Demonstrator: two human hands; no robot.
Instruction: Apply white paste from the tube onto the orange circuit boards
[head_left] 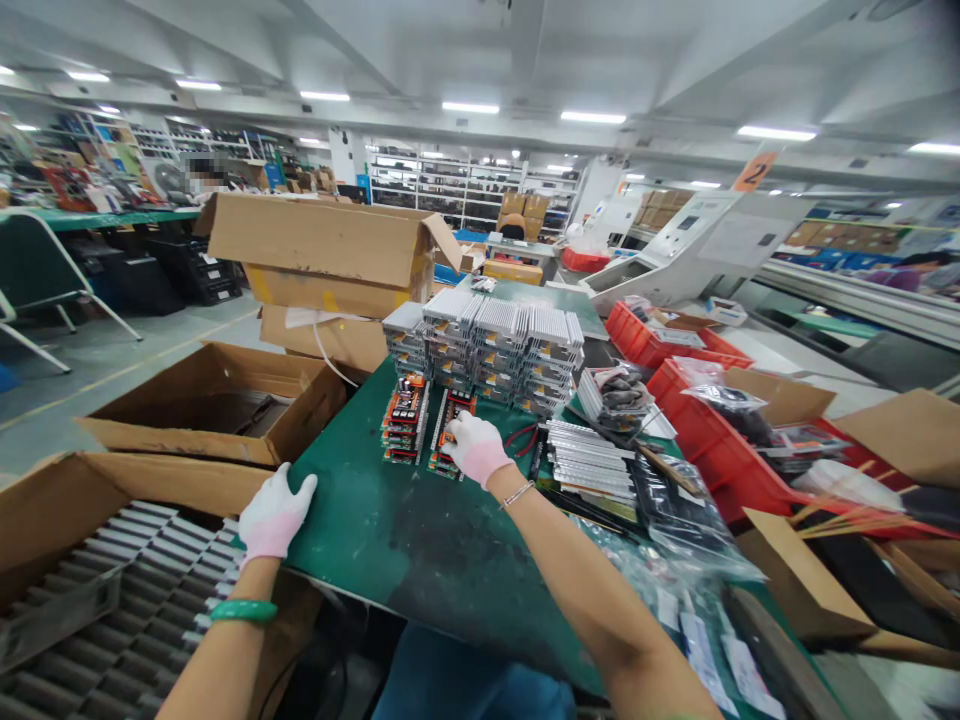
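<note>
My right hand (477, 446), in a white glove with a pink cuff, reaches over the right stack of circuit boards (458, 404). Its fingers are closed at the near end of a board in that stack and partly hide it. Just left stands another stack of orange-and-black circuit boards (405, 422), apart from my hand. My left hand (276, 514), gloved likewise, lies at the left edge of the green table (360, 520) with thumb spread and nothing held. Behind the boards rise several piles of finned aluminium heat sinks (495, 345).
A cardboard box (97, 465) of grey metal profiles stands at lower left, another open box (202, 400) beyond it. On the table's right lie metal strips (589, 460), red-handled pliers (520, 436) and plastic bags (682, 500). Red crates (712, 440) flank the right side.
</note>
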